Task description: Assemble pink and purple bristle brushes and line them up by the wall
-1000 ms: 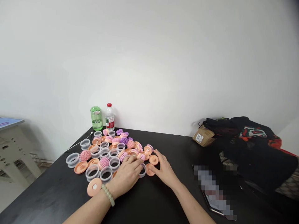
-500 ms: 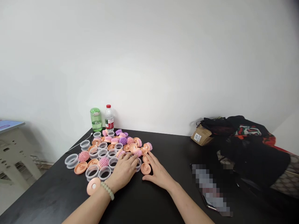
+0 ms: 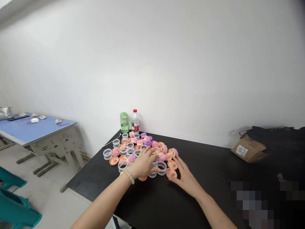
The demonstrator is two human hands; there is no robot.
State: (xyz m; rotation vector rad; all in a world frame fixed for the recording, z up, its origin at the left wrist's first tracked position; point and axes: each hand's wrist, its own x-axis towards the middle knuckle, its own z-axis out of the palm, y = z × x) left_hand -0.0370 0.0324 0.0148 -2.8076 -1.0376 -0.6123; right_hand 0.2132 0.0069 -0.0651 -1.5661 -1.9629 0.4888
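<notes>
1. the left hand [image 3: 144, 163] has spread its thumb rightward since earlier; its fingers fan over clear rings [image 3: 162, 172].
2. the right hand [image 3: 187, 178], fingers also spread, is beside orange discs [image 3: 171, 173], right of the rings; contact unclear.
3. spiky pieces [image 3: 148, 143] lie farther back on the black table [image 3: 202, 159].

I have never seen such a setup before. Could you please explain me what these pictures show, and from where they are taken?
There is no machine here, only a person's two bare hands. One camera, worn on the head, takes every picture, looking forward and down. On the black table lie clear rings, orange discs and spiky pink and purple pieces. Behind them stand a green bottle and a red-capped bottle. The left hand, with a beaded bracelet at its wrist, is spread over the pieces. The right hand is open beside the right-hand discs. Neither visibly holds anything; light touching is hard to judge.
</notes>
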